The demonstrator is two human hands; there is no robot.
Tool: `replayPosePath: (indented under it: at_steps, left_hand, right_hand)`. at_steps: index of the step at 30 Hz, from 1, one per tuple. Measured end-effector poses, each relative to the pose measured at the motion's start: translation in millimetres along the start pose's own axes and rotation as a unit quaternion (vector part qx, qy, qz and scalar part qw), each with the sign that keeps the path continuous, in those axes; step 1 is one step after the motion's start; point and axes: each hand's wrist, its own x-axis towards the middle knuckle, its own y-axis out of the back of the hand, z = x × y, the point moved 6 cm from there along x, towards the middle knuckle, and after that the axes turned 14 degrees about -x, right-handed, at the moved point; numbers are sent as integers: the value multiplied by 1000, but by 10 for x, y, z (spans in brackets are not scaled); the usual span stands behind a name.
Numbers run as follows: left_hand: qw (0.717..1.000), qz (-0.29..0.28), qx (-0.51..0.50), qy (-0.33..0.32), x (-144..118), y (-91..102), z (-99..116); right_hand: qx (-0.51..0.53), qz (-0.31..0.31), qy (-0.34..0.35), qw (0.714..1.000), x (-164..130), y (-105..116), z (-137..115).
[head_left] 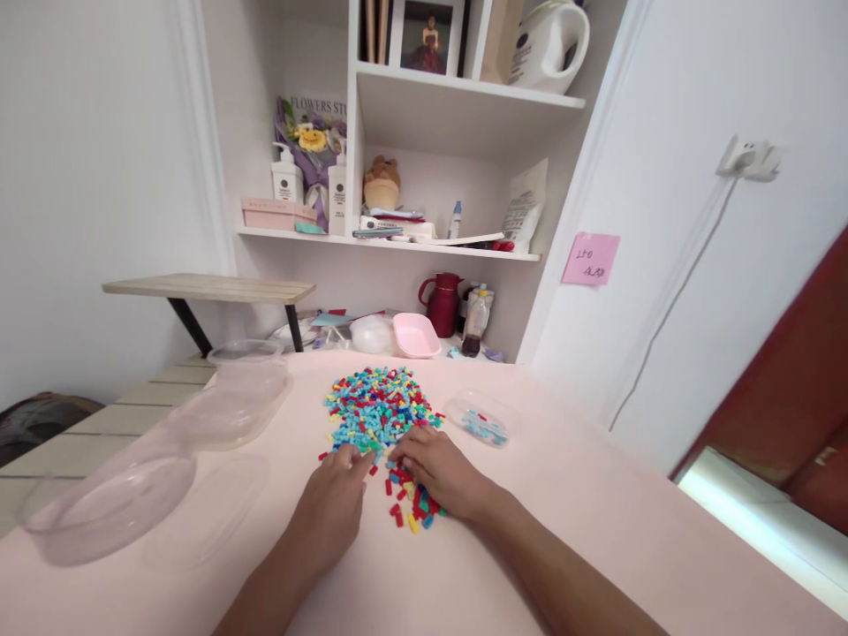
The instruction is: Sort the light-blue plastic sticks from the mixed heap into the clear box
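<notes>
A heap of small toy building bricks (pixel 381 402), mostly light blue with red, yellow, green and dark blue among them, lies on the pink table. My left hand (pixel 335 495) is at the heap's near left edge, fingers curled with thumb and index close together. Whatever is between them is too small to make out. On the near right edge rests my right hand (pixel 441 464), its fingers bent down over the bricks and closed; their tips are partly hidden. A smaller group of mostly red bricks (pixel 404 503) lies below and beside it. A clear plastic container (pixel 510 424) to the right holds light blue bricks and a little red.
Clear plastic containers (pixel 119 512) and a clear lid (pixel 212 508) stand along the left of the table (pixel 596 548). At the back are a pink tray (pixel 416 336), a red jug (pixel 442 305) and a bottle (pixel 475 322). A small wooden shelf (pixel 212 287) overhangs the left rear.
</notes>
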Motion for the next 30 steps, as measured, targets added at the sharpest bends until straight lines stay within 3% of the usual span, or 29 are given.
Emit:
replayPosePath:
  at_steps: [8, 12, 16, 25, 30]
  left_hand:
    - [1000, 3, 8, -12, -19, 25, 50]
    - [1000, 5, 4, -21, -26, 54, 84]
    - [1000, 10, -5, -25, -32, 59, 84]
    - [999, 17, -4, -28, -15, 41, 66]
    - [1000, 17, -10, -22, -30, 58, 86]
  right_hand:
    - [20, -2, -13, 1000, -18, 21, 42]
    - [38, 34, -45, 998, -33, 56, 38]
    - [49, 76, -35, 995, -42, 120, -20]
    - [-41, 21, 38, 998, -37, -42, -71]
    - [-9, 20, 36, 999, -39, -28, -39]
